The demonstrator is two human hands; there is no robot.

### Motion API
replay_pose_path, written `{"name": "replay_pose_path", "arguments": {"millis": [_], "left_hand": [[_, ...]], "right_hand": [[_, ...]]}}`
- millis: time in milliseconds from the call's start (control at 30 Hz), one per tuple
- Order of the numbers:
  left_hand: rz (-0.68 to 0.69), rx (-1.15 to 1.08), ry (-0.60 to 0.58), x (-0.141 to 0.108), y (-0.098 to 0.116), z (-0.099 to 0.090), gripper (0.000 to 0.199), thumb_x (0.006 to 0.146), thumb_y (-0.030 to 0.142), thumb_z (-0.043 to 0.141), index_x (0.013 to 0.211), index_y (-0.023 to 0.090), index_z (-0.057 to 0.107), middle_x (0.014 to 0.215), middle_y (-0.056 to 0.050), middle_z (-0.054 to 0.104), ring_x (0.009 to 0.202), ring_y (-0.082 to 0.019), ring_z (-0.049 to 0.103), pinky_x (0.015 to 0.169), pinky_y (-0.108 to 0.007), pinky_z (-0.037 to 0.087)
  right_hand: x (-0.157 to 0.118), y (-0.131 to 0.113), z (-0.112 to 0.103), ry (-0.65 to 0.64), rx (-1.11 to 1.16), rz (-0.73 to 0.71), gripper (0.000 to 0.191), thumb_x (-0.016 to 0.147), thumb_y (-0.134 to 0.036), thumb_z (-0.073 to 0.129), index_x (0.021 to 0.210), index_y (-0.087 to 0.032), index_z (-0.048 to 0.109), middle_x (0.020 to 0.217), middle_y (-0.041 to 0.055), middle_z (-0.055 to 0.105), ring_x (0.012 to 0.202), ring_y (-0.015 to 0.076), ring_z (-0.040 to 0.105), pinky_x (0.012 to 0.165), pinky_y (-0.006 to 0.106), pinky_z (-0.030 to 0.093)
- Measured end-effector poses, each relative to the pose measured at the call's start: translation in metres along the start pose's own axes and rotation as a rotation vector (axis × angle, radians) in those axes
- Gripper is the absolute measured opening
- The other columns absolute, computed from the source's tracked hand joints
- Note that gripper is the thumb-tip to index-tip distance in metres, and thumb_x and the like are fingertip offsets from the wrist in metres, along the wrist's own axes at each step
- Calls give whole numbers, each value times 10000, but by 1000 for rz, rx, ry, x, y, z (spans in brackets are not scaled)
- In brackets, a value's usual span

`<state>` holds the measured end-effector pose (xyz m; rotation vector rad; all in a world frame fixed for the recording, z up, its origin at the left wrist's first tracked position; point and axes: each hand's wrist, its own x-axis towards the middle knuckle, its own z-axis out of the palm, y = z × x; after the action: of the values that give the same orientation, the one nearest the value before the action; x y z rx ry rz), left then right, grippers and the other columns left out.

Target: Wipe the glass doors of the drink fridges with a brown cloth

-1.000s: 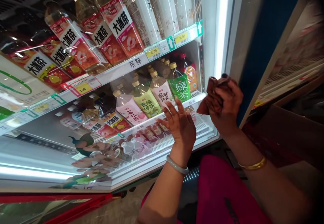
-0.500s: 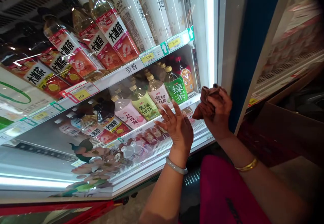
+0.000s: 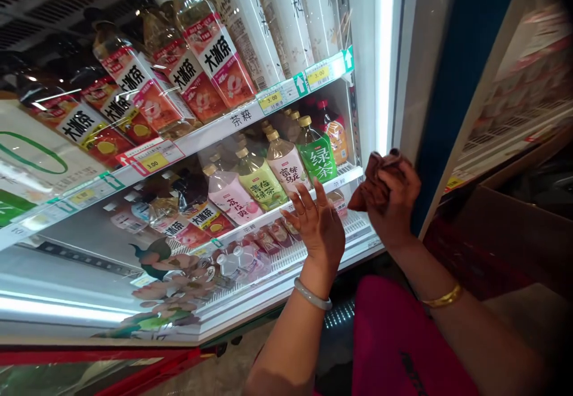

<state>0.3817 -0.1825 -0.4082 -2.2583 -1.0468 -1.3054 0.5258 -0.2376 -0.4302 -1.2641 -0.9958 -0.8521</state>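
Note:
My left hand (image 3: 317, 223) is raised in front of the lower shelves of a lit drinks cooler, fingers spread and nothing in them. Behind its fingertips stand a pink-labelled bottle (image 3: 286, 166) and a green-labelled bottle (image 3: 317, 156). To the right, my right hand (image 3: 396, 205) is closed around a crumpled brown cloth (image 3: 375, 178), near the cooler's bright side frame. Part of the cloth is hidden by the fingers. Whether the left fingertips touch the cooler's glass, I cannot tell.
Large bottles with red labels (image 3: 219, 56) and tall white bottles (image 3: 250, 23) fill the upper shelf, above price tags (image 3: 272, 102). A dark blue panel (image 3: 465, 56) borders the cooler. A cardboard box (image 3: 505, 223) stands at the right. A red edge (image 3: 147, 372) runs along the lower left.
The cooler and its bottles have shifted slightly right in view. Both hands keep nearly the same pose, the right one with the cloth a little further right.

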Motion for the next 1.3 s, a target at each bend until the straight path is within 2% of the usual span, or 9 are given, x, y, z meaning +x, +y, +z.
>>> {"name": "replay_pose_path", "arguments": {"millis": [100,200,367,600,767,900,1067,1167,1300], "left_hand": [[30,-5,26,0,-3,0,839,1043,219,507,1686,263,-30,1757,-134,-7,1644,-321,-61,1283,-684,-94],[41,-50,39,-2,-6,0,818,1046,236,508,1692,271,8,1765,-122,41,1656,-309,4,1310,-643,-63],[29,-67,-47,-23,-16,6,788,1031,179,521,1699,280,114,1752,-143,197,1649,-319,154,1329,-619,37],[135,-68,4,-58,-39,10,808,1023,134,515,1705,209,89,1689,-195,363,1632,-264,232,1341,-540,13],[113,-71,-49,-59,-44,3,834,1023,119,493,1703,234,24,1670,-208,391,1605,-285,316,1328,-596,19],[58,-9,-54,-59,-50,-4,843,1015,131,502,1703,228,26,1696,-227,326,1635,-336,190,1284,-694,-41],[-53,10,-51,-55,-68,-20,890,1004,152,533,1694,227,-23,1756,-206,39,1630,-333,-125,1269,-726,-53],[-81,30,-19,-53,-80,-27,859,1037,187,506,1691,244,-48,1751,-189,-81,1613,-322,-197,1253,-738,-82],[-111,38,-17,-56,-96,-29,805,1053,216,496,1699,261,17,1765,-167,-68,1618,-301,-200,1261,-707,-105]], "right_hand": [[-26,-25,5,-86,14,-5,507,933,-215,682,1412,-310,546,1531,124,452,1484,362,475,1151,645,506],[-17,-43,12,-149,62,-97,440,927,-204,694,1336,-331,588,1487,83,485,1474,331,485,1227,633,437],[4,-24,9,-117,92,-146,458,918,-169,674,1336,-340,598,1508,66,485,1472,330,482,1237,649,411],[-52,-42,14,-123,34,-100,455,913,-175,684,1335,-330,620,1465,90,526,1434,325,523,1187,590,485],[-26,-38,16,-177,38,-184,450,897,-204,720,1305,-359,609,1483,55,512,1506,326,447,1253,645,391],[-41,-26,10,-103,-27,-79,530,883,-217,738,1369,-337,563,1524,98,460,1475,351,488,1196,661,448],[-78,-75,17,-185,45,5,561,876,-153,723,1393,-314,580,1485,122,486,1472,348,493,1188,633,486],[-56,-93,23,-258,98,-120,489,878,-161,745,1320,-337,633,1443,75,525,1497,330,455,1233,598,455],[-18,-68,23,-179,49,-159,445,893,-223,738,1306,-350,631,1490,56,504,1493,348,455,1250,654,391]]}}
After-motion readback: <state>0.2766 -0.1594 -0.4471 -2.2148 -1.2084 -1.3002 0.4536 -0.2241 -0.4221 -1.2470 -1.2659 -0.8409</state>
